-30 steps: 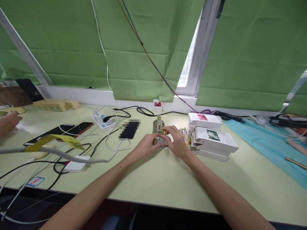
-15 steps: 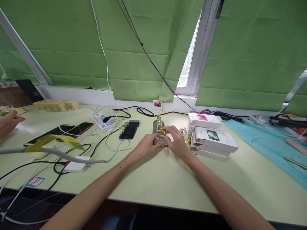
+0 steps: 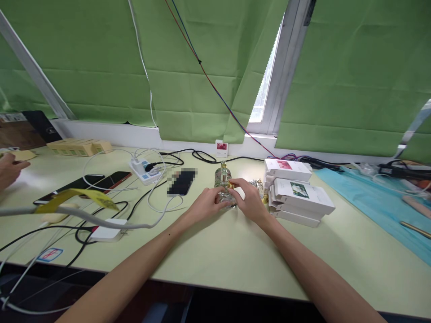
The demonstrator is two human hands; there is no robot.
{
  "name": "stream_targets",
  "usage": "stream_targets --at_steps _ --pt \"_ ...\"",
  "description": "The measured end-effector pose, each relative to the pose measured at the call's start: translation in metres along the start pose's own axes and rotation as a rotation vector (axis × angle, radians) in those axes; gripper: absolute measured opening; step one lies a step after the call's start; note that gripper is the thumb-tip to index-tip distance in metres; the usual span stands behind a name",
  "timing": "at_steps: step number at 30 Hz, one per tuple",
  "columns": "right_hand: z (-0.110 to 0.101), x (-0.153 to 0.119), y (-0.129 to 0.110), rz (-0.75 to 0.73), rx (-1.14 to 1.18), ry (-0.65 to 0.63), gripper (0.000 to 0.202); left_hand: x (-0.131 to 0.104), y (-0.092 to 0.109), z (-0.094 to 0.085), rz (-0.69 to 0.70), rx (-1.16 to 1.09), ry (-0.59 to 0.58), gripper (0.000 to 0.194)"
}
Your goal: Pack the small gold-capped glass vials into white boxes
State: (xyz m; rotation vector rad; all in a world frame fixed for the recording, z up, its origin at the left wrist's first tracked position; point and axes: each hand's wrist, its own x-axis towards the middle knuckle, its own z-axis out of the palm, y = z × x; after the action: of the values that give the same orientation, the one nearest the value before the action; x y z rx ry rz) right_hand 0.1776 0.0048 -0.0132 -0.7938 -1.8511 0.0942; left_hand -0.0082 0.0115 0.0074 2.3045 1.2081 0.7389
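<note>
Clear glass bottles (image 3: 220, 176) with gold necks, which look like perfume bottles, stand in a short row in front of me. My left hand (image 3: 210, 202) is closed around the nearest bottle, fingers at its left and front side. My right hand (image 3: 249, 197) pinches a small gold cap (image 3: 230, 185) between thumb and fingers, at the top of that same bottle. Whether the cap sits on the neck or just above it, I cannot tell. Right of my right hand lie shiny gold and silver small parts (image 3: 257, 186), partly hidden by it.
White printed boxes (image 3: 303, 197) are stacked to the right, beside a blue sheet (image 3: 373, 197). To the left lie a phone (image 3: 183, 183), a power strip (image 3: 143, 170) and tangled cables. A co-worker's hand (image 3: 11, 170) is at the far left, near yellow boxes (image 3: 79, 147).
My right hand has shifted very slightly at the cap; my left hand stays put. The co-worker's hand at the far left has moved a little to the left.
</note>
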Motion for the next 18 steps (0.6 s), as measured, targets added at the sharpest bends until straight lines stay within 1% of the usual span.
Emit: stream_targets --at_steps 8,12,18 --pt "0.0013 -0.0004 0.0025 -0.022 -0.027 0.024 0.020 -0.0004 0.0004 -0.0002 -0.020 -0.013 0.002 0.034" --pt "0.0030 -0.0008 0.0047 -0.029 -0.034 0.049 0.017 -0.0001 0.0006 -0.0001 -0.013 -0.008 -0.004 0.036" --pt "0.0040 -0.0006 0.0036 -0.038 -0.058 0.068 0.012 0.0002 -0.0007 0.0014 -0.018 0.003 0.001 0.031"
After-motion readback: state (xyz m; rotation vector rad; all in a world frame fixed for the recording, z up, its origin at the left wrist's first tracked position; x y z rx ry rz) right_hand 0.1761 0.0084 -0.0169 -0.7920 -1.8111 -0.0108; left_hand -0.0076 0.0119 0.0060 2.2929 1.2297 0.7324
